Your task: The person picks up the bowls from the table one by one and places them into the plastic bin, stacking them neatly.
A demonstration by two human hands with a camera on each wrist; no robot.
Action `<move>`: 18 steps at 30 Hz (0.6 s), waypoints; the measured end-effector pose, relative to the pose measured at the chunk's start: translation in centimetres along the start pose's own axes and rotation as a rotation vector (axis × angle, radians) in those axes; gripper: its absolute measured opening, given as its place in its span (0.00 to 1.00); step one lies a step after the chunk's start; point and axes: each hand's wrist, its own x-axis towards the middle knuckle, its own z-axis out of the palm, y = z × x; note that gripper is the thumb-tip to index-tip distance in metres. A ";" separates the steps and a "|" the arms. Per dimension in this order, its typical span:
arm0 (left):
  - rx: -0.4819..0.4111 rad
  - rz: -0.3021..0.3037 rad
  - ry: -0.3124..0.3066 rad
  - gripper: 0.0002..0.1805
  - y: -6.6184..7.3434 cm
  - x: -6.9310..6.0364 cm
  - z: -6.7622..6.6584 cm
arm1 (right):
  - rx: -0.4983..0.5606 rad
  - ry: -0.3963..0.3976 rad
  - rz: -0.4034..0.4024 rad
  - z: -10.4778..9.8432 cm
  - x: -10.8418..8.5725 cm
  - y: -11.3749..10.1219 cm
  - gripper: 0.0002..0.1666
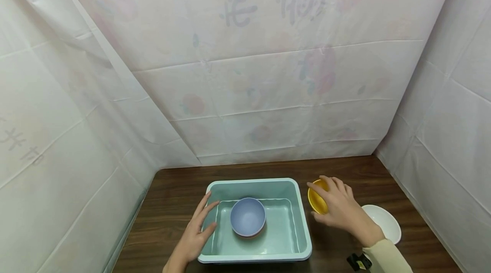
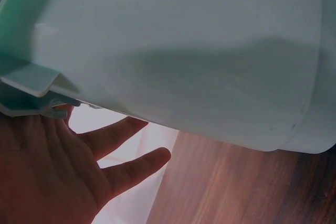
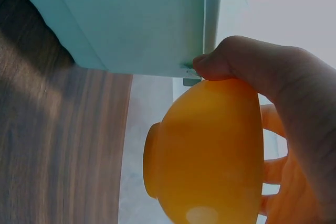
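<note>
A yellow bowl [image 1: 318,198] is held in my right hand [image 1: 339,205], just right of the light green basin [image 1: 256,258]. In the right wrist view the thumb lies at one side of the yellow bowl [image 3: 210,145], with fingers behind its rim. Inside the basin sits a blue-purple bowl [image 1: 248,216], with a reddish edge showing beneath it. My left hand [image 1: 193,237] is at the basin's left rim, its fingers spread and fairly straight. From the left wrist, the basin's outer wall [image 2: 184,66] hides part of that hand.
A white dish [image 1: 382,223] lies to the right, partly behind my right forearm. Everything stands on a dark wood-grain table [image 1: 168,209]. Pale printed sheets [image 1: 249,73] hang at the back and on both sides.
</note>
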 end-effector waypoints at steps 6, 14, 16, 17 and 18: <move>0.006 0.006 0.004 0.27 0.0 -0.1 0.0 | 0.001 0.005 -0.009 -0.2 0.2 -0.2 0.47; 0.009 0.001 0.007 0.27 0.1 -0.1 -0.1 | 0.001 -0.001 -0.019 -0.6 0.8 -0.6 0.46; 0.006 -0.002 0.008 0.27 0.1 -0.1 -0.1 | -0.001 -0.001 -0.024 -0.7 0.9 -0.7 0.46; 0.005 -0.003 0.008 0.27 0.0 -0.1 -0.1 | -0.003 0.000 -0.026 -0.7 1.0 -0.7 0.46; 0.004 -0.002 0.007 0.27 0.0 -0.1 -0.1 | -0.003 0.001 -0.029 -0.8 1.1 -0.7 0.46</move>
